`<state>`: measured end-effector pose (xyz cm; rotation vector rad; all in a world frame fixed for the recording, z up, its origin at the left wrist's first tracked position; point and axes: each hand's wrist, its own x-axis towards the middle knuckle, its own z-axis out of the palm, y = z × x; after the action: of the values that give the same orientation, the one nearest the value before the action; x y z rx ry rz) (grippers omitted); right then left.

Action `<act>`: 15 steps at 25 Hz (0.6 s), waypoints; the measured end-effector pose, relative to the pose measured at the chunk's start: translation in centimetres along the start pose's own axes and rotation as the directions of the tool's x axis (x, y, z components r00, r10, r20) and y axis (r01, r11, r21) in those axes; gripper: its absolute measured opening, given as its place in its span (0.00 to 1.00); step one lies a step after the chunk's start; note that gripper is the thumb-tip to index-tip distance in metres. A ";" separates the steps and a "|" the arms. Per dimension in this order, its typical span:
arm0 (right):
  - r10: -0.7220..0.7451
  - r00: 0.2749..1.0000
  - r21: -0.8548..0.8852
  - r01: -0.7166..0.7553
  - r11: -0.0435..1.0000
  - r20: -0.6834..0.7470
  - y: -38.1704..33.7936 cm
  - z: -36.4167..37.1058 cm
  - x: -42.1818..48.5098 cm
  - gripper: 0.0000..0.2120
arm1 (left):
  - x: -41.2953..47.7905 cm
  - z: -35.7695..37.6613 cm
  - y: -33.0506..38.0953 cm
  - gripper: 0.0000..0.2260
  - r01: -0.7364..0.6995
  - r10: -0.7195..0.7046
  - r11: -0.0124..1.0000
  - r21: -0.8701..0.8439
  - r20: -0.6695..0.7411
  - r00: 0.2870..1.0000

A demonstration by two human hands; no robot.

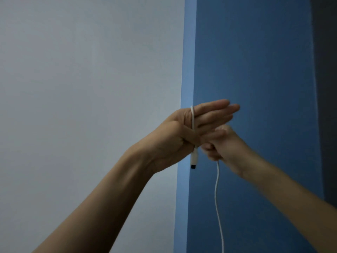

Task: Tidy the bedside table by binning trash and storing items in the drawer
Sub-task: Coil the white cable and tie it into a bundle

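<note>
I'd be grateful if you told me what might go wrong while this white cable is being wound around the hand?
1. Only the thumb of the left hand pins the cable. If that grip eases, the plug end could slip and the loop over the fingers may come undone.
2. Below the right hand the cable hangs out of view, so its tail might snag on something unseen.

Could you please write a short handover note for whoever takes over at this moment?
Left hand: fingers straight, thumb pinning the white cable near its plug; one loop lies over the fingers.
Right hand: grip closed on the cable below; the rest hangs out of view.
Table, drawer, bin: not in view.
Done: one loop wound. Left: finish coiling, then put it in the drawer.
</note>
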<state>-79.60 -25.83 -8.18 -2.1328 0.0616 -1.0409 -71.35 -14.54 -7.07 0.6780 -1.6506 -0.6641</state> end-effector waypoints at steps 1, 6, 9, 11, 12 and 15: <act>-0.004 1.000 -0.024 0.004 1.000 -0.015 -0.1 0.3 -0.1 0.14 | 0.1 -0.2 0.0 0.36 0.007 -0.007 1.000 -0.005 -0.056 0.998; 0.013 0.999 -0.176 -0.007 0.984 0.036 -1.4 0.7 -3.3 0.09 | 0.7 -1.2 0.0 0.35 0.035 0.003 0.988 0.150 -0.241 0.970; 0.002 1.000 -0.459 0.013 0.888 0.031 -1.5 0.3 -4.7 0.09 | 0.5 -1.1 0.0 0.34 0.105 -0.052 0.956 0.274 -0.191 0.980; 0.025 0.998 -0.573 0.010 0.820 0.054 -2.0 0.2 -5.9 0.10 | 0.5 -0.6 -0.4 0.31 0.135 -0.078 0.929 0.345 -0.174 0.982; 0.044 0.997 -0.587 0.001 0.810 0.061 -2.1 0.1 -6.3 0.11 | 0.5 -0.3 -0.6 0.30 0.133 -0.070 0.923 0.361 -0.184 0.980; 0.078 0.994 -0.583 -0.015 0.813 0.083 -2.2 0.0 -6.8 0.10 | 0.7 0.0 -0.9 0.28 0.102 -0.055 0.972 0.213 -0.217 0.975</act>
<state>-84.72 -21.90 -11.20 -2.7181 0.4344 -0.9598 -71.39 -15.63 -7.25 0.9479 -1.5193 -0.4490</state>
